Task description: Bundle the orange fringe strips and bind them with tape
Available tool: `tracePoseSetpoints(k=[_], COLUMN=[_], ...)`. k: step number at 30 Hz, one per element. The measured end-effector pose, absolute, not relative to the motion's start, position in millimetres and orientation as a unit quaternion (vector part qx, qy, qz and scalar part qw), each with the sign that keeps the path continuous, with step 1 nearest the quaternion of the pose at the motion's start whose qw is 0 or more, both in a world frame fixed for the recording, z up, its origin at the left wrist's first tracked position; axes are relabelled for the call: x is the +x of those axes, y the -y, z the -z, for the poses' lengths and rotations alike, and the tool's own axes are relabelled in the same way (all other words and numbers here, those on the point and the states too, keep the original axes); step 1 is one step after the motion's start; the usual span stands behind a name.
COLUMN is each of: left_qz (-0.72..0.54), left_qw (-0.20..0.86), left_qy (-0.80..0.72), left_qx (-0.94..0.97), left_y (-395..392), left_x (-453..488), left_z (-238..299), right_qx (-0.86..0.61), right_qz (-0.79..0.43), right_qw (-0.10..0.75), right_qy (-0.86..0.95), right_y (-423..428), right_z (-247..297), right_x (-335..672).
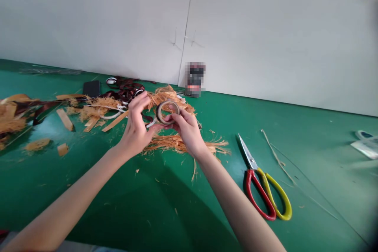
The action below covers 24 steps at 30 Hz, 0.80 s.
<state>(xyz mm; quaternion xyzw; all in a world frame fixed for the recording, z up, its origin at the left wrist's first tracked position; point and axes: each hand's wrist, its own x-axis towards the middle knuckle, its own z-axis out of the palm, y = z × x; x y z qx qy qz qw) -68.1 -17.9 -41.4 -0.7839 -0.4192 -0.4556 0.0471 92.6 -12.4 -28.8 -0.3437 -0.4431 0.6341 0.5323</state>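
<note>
A roll of tape (160,115) with a dark outer edge and a pale inner ring is held up over the table by my right hand (189,129), its thumb and fingers gripping the lower right side. My left hand (136,126) is just left of the roll, fingers curled upward and apart from the outstretched thumb. That thumb reaches the roll's lower left, beside a short whitish strip (151,123) that looks like the tape's free end. Beneath both hands lies a bundle of tan raffia-like fibre (169,143), partly covered by them.
Scissors (251,161) with red and yellow handles lie right of my right forearm. Dark brown ribbon (125,86), a black flat object (91,88) and fibre scraps (99,108) spread at left. Thin wire (277,157) lies at right. White panels (265,43) stand behind the green table (147,201).
</note>
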Motion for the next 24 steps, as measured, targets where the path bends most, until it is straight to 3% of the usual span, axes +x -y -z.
tracePoseSetpoints(k=[6,9,13,16,19,24], left_qz=[0.315,0.324,0.369,0.321,0.289,0.283], left_qw=[-0.092,-0.147,-0.348,-0.470,-0.476,-0.396], left_qy=[0.455,0.482,0.429,0.382,0.422,0.481], left_qx=[-0.828,-0.801,-0.748,-0.728,-0.716,-0.729], left_y=[-1,-2,13,26,30,5], left_x=[-85,-87,-71,-54,-53,-98], left_z=[40,36,34,33,27,18], right_qx=[-0.359,-0.394,-0.411,-0.426,-0.452,-0.511], right_qz=[-0.633,-0.590,-0.556,-0.518,-0.480,-0.479], right_qw=[0.522,0.526,0.531,0.530,0.510,0.450], right_qy=[0.445,0.469,0.490,0.519,0.552,0.554], right_y=[16,15,16,17,18,18], right_z=[23,18,15,15,14,9], right_x=[109,116,113,104,105,145])
